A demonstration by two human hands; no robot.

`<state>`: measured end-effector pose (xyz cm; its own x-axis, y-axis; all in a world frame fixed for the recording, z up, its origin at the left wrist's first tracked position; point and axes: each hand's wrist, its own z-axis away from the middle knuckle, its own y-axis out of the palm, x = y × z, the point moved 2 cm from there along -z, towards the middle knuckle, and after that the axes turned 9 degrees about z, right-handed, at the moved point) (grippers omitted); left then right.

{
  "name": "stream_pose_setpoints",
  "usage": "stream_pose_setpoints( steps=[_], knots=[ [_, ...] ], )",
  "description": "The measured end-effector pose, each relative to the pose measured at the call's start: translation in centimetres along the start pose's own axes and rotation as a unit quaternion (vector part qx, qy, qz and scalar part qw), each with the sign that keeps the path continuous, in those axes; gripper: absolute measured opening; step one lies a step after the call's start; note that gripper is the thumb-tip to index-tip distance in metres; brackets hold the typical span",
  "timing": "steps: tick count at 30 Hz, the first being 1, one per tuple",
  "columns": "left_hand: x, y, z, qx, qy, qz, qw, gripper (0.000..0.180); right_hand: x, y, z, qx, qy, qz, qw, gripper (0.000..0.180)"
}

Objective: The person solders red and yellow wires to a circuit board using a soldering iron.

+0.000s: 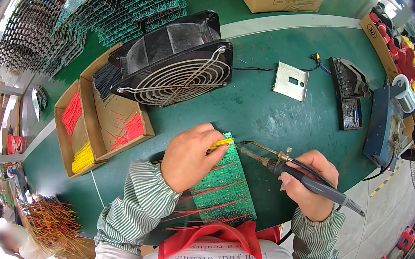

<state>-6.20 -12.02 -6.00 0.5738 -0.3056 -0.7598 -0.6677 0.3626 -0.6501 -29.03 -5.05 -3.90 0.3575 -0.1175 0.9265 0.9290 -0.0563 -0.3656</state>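
Observation:
My left hand (188, 158) is closed with a few yellow wires (223, 143) pinched in its fingers, at the far end of a green circuit board panel (235, 187). Several red wires (218, 189) stick out from the panel toward the left. In my right hand (315, 197) is a soldering iron (332, 192) with a dark handle and a thin metal guide tube (262, 147) fixed along it. Its tip points left and sits close to the yellow wire ends; whether it touches the board I cannot tell.
A black fan (177, 82) stands beyond my left hand. Left of it are cardboard trays (83, 98) with red and yellow wires (83, 158). A metal plate (291, 81), black iron stand (344, 94) and blue solder feeder (383, 128) lie at the right. Stacked circuit boards (135, 1) fill the far left.

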Motion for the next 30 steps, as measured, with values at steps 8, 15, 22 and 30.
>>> stream_pose_setpoints(
  steps=[8, 15, 22, 30],
  knots=[
    [-1.1, -5.9, 2.9, -0.142, 0.0, -0.23, 0.963, 0.011, 0.4, -0.7, 1.7, 0.011, 0.006, -0.002, 1.0, 0.019],
    [-0.9, -3.8, 8.2, -0.03, -0.054, -0.006, 0.998, 0.01, 1.6, 2.1, 2.7, 0.106, -0.113, 0.007, 0.988, 0.019],
    [0.5, -2.9, 7.9, 0.013, -0.107, 0.013, 0.994, 0.013, 1.2, 4.1, 2.6, 0.104, -0.108, -0.005, 0.989, 0.018],
    [0.9, -2.4, 8.0, -0.03, -0.06, 0.035, 0.997, 0.013, 1.2, 4.8, 2.3, 0.118, -0.096, -0.011, 0.988, 0.019]
  ],
)
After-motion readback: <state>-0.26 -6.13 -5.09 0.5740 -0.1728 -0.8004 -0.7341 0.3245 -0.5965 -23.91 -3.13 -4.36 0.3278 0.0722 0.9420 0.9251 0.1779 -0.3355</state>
